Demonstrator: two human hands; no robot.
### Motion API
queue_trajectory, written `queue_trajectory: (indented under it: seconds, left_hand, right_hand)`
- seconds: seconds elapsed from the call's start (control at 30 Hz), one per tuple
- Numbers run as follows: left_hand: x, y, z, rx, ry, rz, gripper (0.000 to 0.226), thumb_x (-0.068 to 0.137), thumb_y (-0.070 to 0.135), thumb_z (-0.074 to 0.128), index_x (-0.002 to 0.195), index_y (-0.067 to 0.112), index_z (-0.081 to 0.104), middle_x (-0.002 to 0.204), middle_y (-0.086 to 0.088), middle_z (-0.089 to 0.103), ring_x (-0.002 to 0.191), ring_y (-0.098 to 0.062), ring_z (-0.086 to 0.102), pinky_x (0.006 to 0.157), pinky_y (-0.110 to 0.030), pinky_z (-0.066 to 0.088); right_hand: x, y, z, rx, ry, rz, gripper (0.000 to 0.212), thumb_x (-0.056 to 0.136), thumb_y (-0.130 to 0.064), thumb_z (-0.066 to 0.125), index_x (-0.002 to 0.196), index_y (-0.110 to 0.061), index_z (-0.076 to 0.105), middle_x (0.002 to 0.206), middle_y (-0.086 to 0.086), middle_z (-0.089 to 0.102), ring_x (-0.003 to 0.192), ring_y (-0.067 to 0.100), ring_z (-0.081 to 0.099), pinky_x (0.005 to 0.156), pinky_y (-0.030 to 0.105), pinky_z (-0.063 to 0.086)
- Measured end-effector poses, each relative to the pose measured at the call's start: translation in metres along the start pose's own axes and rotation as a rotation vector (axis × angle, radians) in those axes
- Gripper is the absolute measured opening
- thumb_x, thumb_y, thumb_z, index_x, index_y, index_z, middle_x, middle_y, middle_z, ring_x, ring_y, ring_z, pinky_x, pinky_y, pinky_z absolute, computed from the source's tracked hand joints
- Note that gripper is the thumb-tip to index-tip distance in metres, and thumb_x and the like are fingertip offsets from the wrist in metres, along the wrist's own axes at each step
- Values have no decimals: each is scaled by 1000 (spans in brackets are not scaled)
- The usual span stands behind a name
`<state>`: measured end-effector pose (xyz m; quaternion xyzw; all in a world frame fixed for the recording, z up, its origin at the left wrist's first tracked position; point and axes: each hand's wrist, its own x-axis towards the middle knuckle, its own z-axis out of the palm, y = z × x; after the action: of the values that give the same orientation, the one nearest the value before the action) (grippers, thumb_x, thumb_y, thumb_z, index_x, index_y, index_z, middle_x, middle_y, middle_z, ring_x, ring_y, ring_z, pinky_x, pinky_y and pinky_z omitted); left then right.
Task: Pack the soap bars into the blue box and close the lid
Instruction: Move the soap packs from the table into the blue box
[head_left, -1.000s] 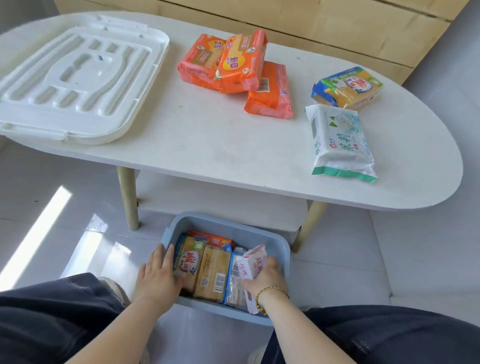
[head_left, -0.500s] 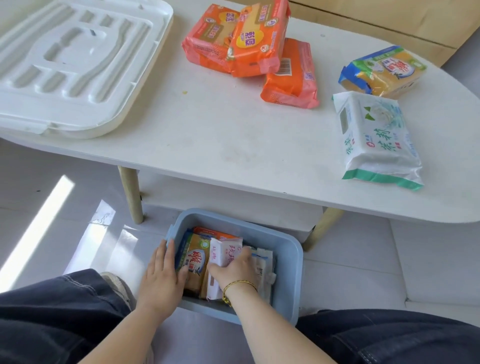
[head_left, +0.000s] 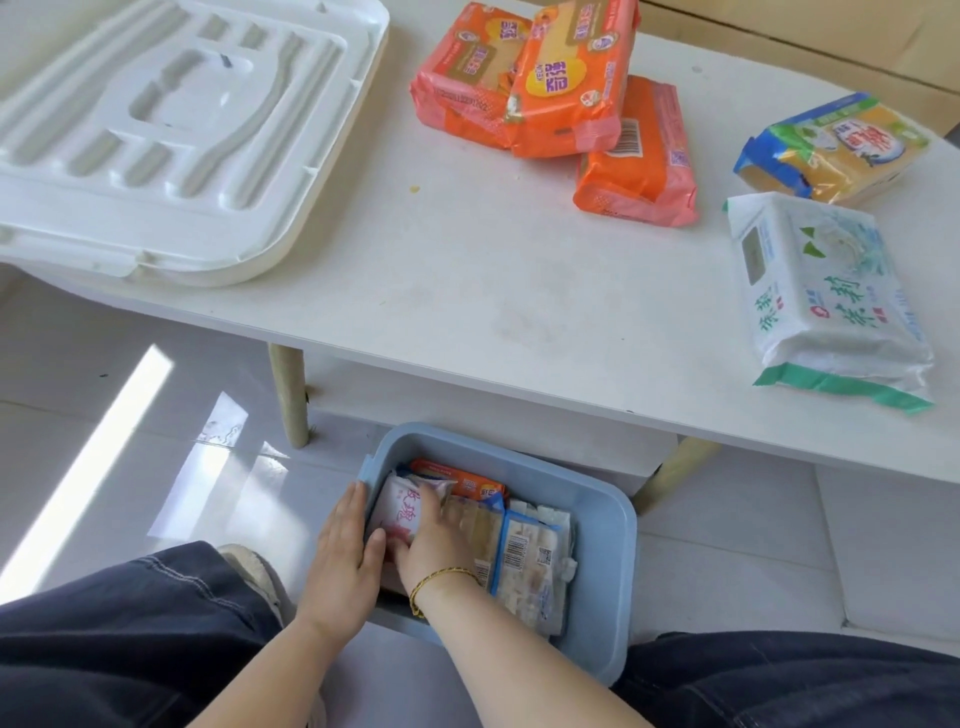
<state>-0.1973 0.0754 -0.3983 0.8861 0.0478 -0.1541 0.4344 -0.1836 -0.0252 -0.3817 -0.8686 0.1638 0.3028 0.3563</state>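
Floor, under the desk's (head_left: 467, 270) near edge: the blue box (head_left: 613, 545) was set, part-filled with packs. The white lid (head_left: 171, 130) was laid on the desk's left end. The left hand (head_left: 343, 561) was pressed flat, fingers straight, against the box's left wall. The right hand (head_left: 434, 540) was curled round a white-and-pink soap pack (head_left: 400, 512) at the box's left end. The orange soap packs (head_left: 561, 88) were left on the desk.

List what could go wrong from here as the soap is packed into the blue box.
1. The blue box already looks nearly full in its bottom layer, yet five soap packs lie on the table; stacked high, they may stop the lid closing.
2. The right hand presses the pink-lettered pack into the left end; it may crumple or stand proud.
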Motion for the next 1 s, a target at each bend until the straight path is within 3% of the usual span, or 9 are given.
queue_trajectory:
  seconds: [0.1, 0.27, 0.43, 0.57, 0.73, 0.8, 0.87, 0.93, 1.0]
  left_hand:
    - [0, -1, 0, 17, -2, 3, 51, 94, 8, 39, 139, 4, 16, 151, -13, 18, 141, -24, 13, 113, -28, 6]
    - [0, 3, -1, 35, -1, 3, 52, 94, 10, 39, 140, 5, 15, 152, -13, 16, 142, -23, 11, 113, -28, 6]
    - [2, 8, -7, 106, -15, -23, 52, 94, 13, 39, 141, 7, 16, 153, -10, 16, 141, -22, 15, 112, -29, 12]
    - [-2, 27, -17, 197, 27, -54, 49, 94, 17, 39, 140, 10, 21, 152, -9, 23, 139, -22, 21, 111, -34, 18]
    - [-19, 83, -33, 80, 161, 186, 44, 93, 12, 43, 136, 10, 34, 145, -10, 36, 135, -25, 30, 110, -33, 23]
    - [-28, 107, -44, 36, 223, 293, 40, 92, 11, 44, 132, 12, 40, 141, -7, 42, 131, -22, 35, 105, -29, 26]
    - [-40, 129, -55, 27, 285, 372, 34, 91, 8, 47, 124, 12, 50, 131, -8, 52, 122, -23, 44, 97, -27, 31]
    - [-55, 147, -63, 68, 334, 506, 26, 88, 7, 50, 112, 7, 59, 115, -12, 63, 109, -25, 54, 90, -27, 36]
    - [-67, 165, -68, 170, 354, 680, 29, 84, 17, 45, 102, 5, 64, 100, -12, 69, 99, -17, 53, 84, -24, 39]
  right_hand:
    - [0, 1, -6, -62, -33, -25, 60, 89, -25, 50, 140, -24, 19, 144, 14, 29, 121, 32, 46, 95, 36, 42]
    - [2, -1, -19, -100, -105, -17, 56, 89, -29, 48, 139, -27, 23, 135, 13, 46, 118, 32, 49, 97, 37, 43]
    - [-6, 0, -27, -37, -259, 25, 73, 90, -20, 45, 144, -35, -1, 150, 11, 25, 128, 31, 39, 103, 38, 37]
    - [-29, -7, -53, 59, -52, -35, 70, 92, -21, 45, 146, -26, 1, 151, 7, 27, 129, 27, 40, 107, 35, 37]
    - [-84, -26, -114, 25, 15, -202, 53, 92, -27, 44, 141, -19, 26, 141, 6, 42, 123, 21, 46, 100, 27, 37]
    - [-115, -34, -140, 48, 78, -291, 44, 91, -26, 47, 133, -17, 41, 130, 2, 54, 115, 19, 53, 98, 27, 39]
    - [-146, -40, -165, 110, 152, -398, 28, 89, -22, 50, 116, -20, 56, 106, -5, 64, 95, 15, 63, 92, 29, 45]
    - [-171, -43, -189, 241, 204, -496, 17, 88, -14, 53, 88, -29, 62, 80, -13, 62, 63, 3, 64, 74, 22, 54]
    - [-189, -43, -218, 385, 304, -567, 30, 86, -4, 53, 72, -29, 59, 60, -12, 62, 41, -2, 57, 50, 12, 51]
